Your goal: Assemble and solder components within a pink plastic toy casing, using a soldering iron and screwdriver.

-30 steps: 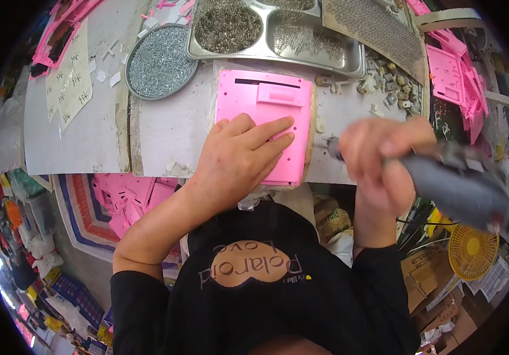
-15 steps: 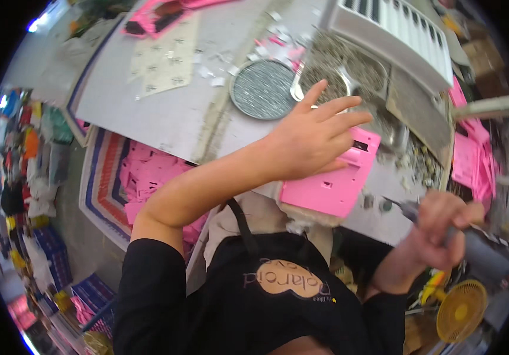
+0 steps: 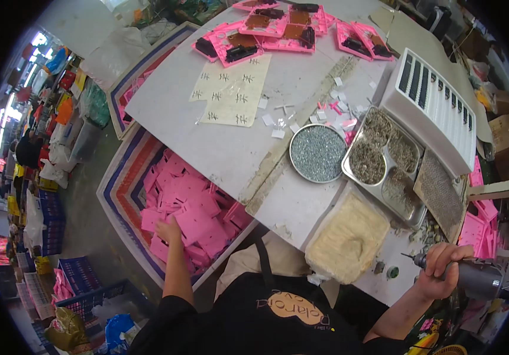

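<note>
My left hand (image 3: 169,229) reaches down to the left among pink plastic panels (image 3: 195,216) heaped in a striped woven bag. Its fingers close at the edge of one panel, and the fingertips are partly hidden. At the right, my right hand (image 3: 440,271) is wrapped round a grey electric screwdriver (image 3: 478,280), whose thin bit points left over the table edge. Between my arms lies a yellowish padded cushion (image 3: 349,236) in clear plastic, with nothing on it. Behind it stands a round dish of small silvery screws (image 3: 317,152).
A metal tray (image 3: 393,188) with compartments holds springs and small metal parts. Beyond are a white slotted rack (image 3: 435,109), pink panels fitted with dark parts (image 3: 266,29) and a marked paper sheet (image 3: 230,89). White scraps (image 3: 278,134) are scattered about the table.
My left hand has left the cushion and swung down-left to the heap in the bag. The pink panel is gone from the cushion. My right hand keeps the screwdriver. The view has shifted.
</note>
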The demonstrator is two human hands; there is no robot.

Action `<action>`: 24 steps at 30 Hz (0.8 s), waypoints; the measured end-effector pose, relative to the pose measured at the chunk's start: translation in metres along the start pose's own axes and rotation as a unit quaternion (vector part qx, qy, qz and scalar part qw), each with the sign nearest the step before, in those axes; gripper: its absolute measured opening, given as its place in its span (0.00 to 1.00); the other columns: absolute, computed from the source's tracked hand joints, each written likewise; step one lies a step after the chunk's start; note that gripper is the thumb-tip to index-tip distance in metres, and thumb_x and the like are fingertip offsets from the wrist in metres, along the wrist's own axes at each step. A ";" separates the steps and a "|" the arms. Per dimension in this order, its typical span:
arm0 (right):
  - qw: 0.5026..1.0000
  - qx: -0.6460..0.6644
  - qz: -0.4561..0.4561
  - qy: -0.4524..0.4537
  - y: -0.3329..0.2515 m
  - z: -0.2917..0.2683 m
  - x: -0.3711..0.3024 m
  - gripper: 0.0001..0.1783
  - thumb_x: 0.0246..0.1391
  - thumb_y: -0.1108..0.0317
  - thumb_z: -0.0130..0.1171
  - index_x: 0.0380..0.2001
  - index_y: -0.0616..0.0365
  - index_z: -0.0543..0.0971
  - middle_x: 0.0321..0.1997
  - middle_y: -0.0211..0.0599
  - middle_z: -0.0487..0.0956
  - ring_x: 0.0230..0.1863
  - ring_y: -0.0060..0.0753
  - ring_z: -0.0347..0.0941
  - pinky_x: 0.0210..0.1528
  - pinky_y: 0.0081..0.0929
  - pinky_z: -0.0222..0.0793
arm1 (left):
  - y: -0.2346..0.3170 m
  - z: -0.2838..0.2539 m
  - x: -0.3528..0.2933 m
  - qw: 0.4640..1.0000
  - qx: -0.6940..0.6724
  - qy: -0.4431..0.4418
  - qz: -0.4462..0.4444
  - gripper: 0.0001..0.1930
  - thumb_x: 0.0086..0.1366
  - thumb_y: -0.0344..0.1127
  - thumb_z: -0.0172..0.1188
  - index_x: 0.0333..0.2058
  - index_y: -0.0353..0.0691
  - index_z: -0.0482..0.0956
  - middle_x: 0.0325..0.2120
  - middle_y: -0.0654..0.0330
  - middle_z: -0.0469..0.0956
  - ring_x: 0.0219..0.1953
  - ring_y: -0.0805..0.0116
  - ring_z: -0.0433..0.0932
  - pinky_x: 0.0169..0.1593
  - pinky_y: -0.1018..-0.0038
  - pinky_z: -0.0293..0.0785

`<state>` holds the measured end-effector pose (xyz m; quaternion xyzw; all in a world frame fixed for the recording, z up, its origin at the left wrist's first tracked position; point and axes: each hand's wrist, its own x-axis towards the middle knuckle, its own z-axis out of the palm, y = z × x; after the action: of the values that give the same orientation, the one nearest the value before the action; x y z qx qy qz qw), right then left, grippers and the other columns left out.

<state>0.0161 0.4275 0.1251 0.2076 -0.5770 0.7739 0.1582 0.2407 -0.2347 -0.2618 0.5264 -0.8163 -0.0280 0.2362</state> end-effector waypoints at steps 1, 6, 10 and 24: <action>1.000 -0.014 -0.001 0.003 -0.004 -0.001 0.000 0.14 0.61 0.63 0.59 0.40 0.56 0.67 0.16 0.24 0.64 0.14 0.20 0.57 0.22 0.21 0.56 | 0.066 -0.008 0.013 0.994 0.030 0.061 0.084 0.30 0.60 0.48 0.69 0.50 0.27 0.76 0.47 0.38 0.77 0.53 0.39 0.75 0.58 0.53 0.70; 0.998 -0.014 0.065 -0.003 -0.001 -0.002 0.009 0.31 0.57 0.56 0.67 0.55 0.62 0.65 0.21 0.28 0.67 0.19 0.22 0.62 0.24 0.21 0.61 | 0.402 -0.104 0.129 0.834 -0.415 0.039 0.362 0.17 0.62 0.31 0.68 0.49 0.35 0.80 0.49 0.51 0.79 0.56 0.50 0.74 0.62 0.60 0.66; 0.989 -0.132 0.067 -0.028 -0.003 0.000 0.012 0.53 0.57 0.51 0.64 0.74 0.65 0.49 0.44 0.44 0.72 0.44 0.33 0.69 0.50 0.31 0.67 | 0.584 -0.057 0.186 0.828 -0.279 0.065 0.483 0.19 0.62 0.41 0.66 0.50 0.41 0.80 0.53 0.52 0.78 0.58 0.52 0.73 0.62 0.54 0.67; 0.950 -0.086 0.293 -0.066 0.044 0.038 -0.034 0.13 0.65 0.72 0.53 0.46 0.70 0.81 0.30 0.42 0.83 0.34 0.31 0.80 0.39 0.26 0.75 | 0.582 -0.187 0.106 0.678 -0.305 -0.070 0.665 0.07 0.62 0.31 0.64 0.35 0.37 0.77 0.40 0.55 0.76 0.42 0.49 0.79 0.44 0.60 0.77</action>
<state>0.0296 0.3783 0.0813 0.0658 -0.6859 0.7181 -0.0970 -0.2096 -0.0304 0.1133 -0.2603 -0.9114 -0.1479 0.2825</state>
